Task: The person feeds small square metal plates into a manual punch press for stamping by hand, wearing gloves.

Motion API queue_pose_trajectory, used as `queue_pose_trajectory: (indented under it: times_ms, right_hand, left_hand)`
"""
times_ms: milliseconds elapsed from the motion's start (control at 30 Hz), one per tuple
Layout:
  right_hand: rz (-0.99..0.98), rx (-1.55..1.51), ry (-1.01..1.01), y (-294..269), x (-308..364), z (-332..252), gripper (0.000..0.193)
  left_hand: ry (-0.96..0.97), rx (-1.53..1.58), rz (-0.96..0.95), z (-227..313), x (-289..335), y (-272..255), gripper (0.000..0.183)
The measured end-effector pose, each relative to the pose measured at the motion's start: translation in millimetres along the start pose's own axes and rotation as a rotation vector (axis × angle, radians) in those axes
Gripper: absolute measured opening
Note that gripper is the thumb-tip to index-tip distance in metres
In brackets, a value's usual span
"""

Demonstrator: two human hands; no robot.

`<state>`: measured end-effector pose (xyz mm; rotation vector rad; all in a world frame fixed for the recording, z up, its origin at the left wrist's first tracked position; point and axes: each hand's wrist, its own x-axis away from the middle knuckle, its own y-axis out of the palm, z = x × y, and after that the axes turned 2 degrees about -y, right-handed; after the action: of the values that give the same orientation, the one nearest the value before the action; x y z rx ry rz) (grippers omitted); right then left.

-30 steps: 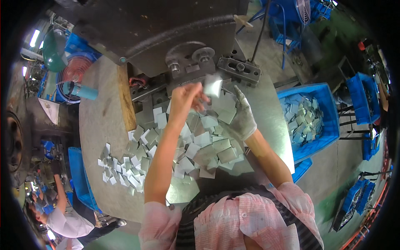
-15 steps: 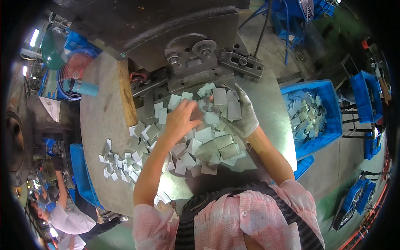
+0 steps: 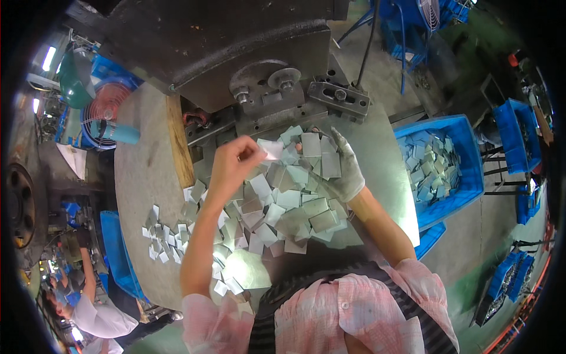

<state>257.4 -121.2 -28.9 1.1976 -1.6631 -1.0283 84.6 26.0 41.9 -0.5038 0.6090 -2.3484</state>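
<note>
L hand (image 3: 233,162) pinches a metal plate (image 3: 270,148) over far edge of pile (image 3: 288,199); gloved R hand (image 3: 349,176) half-curled by other plates (image 3: 311,144), can't tell if gripping; tons loose on surface (image 3: 144,159), prob lots to go; blue bin (image 3: 473,159) at right has plenty, maybe done

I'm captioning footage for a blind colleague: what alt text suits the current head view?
A bare left hand holds a thin metal plate at a loose pile of similar plates on a table, while the pale-gloved right hand is cupped at several more. Beyond stands a dark machine; a blue bin of metal pieces sits at right.
</note>
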Motion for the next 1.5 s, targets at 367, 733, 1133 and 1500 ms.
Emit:
queue_pose_trajectory:
  times_ms: [367,733,1133,1500]
  right_hand:
    - [0.142,-0.166,0.075,11.1,1.0,-2.6,0.039]
    - [0.156,-0.162,0.064,5.4,-2.7,0.1,0.038]
    - [0.167,-0.147,0.051,7.6,-0.8,0.3,0.04]
    - [0.131,0.383,-0.193,-8.1,-2.9,2.1,0.038]
  left_hand:
    - [-0.174,1.027,0.328,-10.7,-71.5,57.0,0.014]
    - [-0.177,1.164,0.515,-1.6,-79.6,78.5,0.014]
    - [-0.214,1.181,0.462,-4.6,-81.5,75.4,0.012]
    - [0.255,-0.045,0.484,-2.4,40.0,78.9,0.021]
